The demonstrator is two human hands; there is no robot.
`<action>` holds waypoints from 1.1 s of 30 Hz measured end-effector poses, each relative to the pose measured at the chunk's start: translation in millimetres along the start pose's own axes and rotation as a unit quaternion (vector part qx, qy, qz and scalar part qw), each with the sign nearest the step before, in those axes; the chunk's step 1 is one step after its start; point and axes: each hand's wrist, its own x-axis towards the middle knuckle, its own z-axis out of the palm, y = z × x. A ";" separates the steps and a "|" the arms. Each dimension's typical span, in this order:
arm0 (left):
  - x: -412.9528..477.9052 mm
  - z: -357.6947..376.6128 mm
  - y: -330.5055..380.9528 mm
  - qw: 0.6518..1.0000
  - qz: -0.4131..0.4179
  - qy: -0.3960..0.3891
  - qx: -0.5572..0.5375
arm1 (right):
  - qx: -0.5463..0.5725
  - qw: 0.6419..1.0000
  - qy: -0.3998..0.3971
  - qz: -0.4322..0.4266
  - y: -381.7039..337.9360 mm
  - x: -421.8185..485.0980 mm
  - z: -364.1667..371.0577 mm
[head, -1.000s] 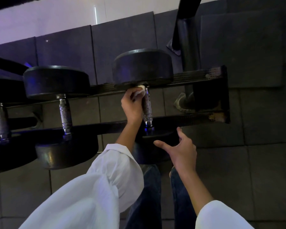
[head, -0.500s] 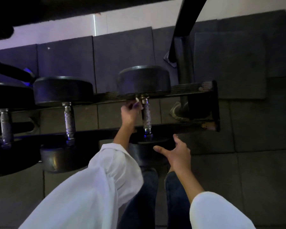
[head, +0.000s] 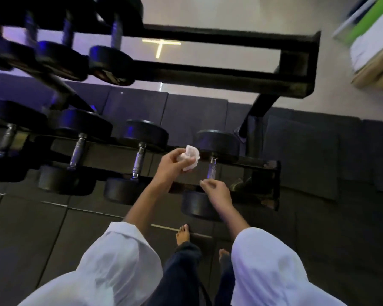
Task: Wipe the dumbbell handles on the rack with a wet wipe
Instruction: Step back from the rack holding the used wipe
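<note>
Left hand (head: 173,165) is off the rightmost handle (head: 212,170) now. Half a second back you gripped that bar up by its far weight. Your view has also pulled back and tilted up, so the upper tier of the rack (head: 208,72) shows beyond the handle.

- Wet wipe (head: 192,152): crumpled white wad, just left of the rightmost handle and level with its far end. It is not touching the metal.
- Left fingers (head: 177,157): curled tight on the wipe, thumb pressed across its front. Part of the wad sticks out on the handle side.
- Right hand (head: 217,192): risen since the earlier frame, now at the near end of the rightmost handle. Fingers loosely curled and holding nothing, with the fingertips just left of the bar's near end. Blur hides whether they touch it.
- Rightmost handle: bare steel, lying across the lower rails between its two dark weights, far weight (head: 217,143) beyond it and near weight (head: 197,204) on your side.
- Next handle (head: 138,160): well left of the rightmost handle, past your left wrist, on the same tier.
- Bare foot (head: 182,234): on the dark floor mats, on your side of the rightmost handle.
</note>
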 end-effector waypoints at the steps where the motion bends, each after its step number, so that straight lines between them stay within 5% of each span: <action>1: -10.6 -2.8 8.8 0.999 0.025 0.034 0.020 | 0.010 1.000 -0.017 -0.012 -11.9 -7.0 -0.1; 9: -107.0 -51.4 35.5 0.962 0.108 0.245 0.049 | -0.039 0.986 -0.065 -0.146 -79.7 -70.0 6.0; 16: -196.1 -140.8 40.0 0.909 0.120 0.398 0.034 | -0.078 0.955 -0.196 -0.208 -144.6 -136.3 82.0; 28: -362.4 -379.2 11.8 0.809 0.095 0.580 0.009 | -0.177 0.865 -0.353 -0.311 -212.1 -255.9 358.8; 33: -409.3 -490.2 -4.1 0.787 0.098 0.609 -0.015 | -0.167 0.857 -0.358 -0.330 -238.9 -300.0 472.4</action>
